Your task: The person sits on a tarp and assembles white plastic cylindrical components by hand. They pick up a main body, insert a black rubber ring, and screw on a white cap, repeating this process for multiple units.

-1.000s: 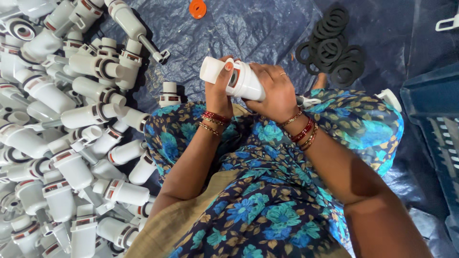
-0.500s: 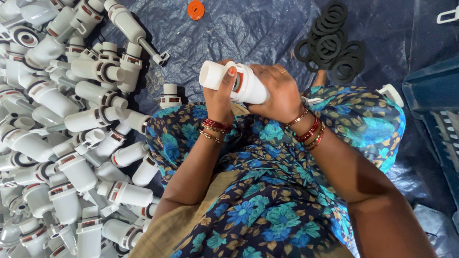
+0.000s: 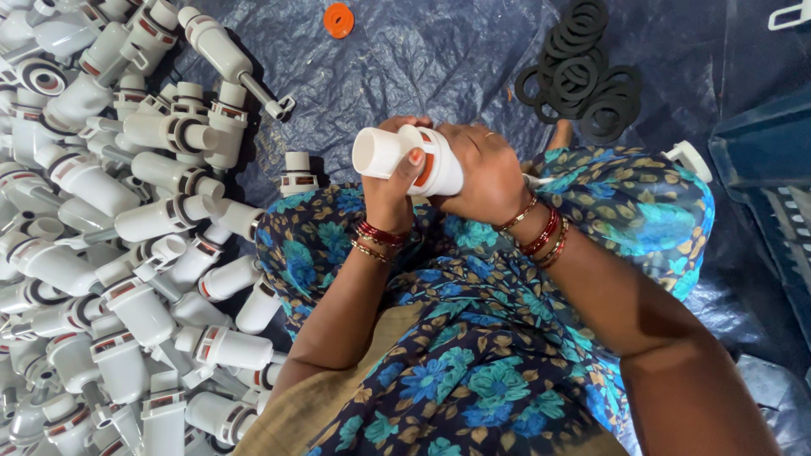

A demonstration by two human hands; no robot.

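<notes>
Both hands hold one white plastic pipe fitting (image 3: 397, 156) with a red band, raised above my lap. My left hand (image 3: 390, 192) wraps it from below, thumb on the red band. My right hand (image 3: 483, 173) grips its right end, which is hidden under the palm. Bangles sit on both wrists. My lap is covered by blue floral cloth (image 3: 473, 338).
A big heap of similar white fittings (image 3: 110, 253) fills the left side on a dark blue tarp (image 3: 439, 59). Black rubber rings (image 3: 583, 72) lie in a pile at upper right. An orange ring (image 3: 339, 19) lies at the top. A blue crate (image 3: 764, 160) stands at right.
The fitting and both hands have barely shifted; the grip looks slightly turned on the part.
</notes>
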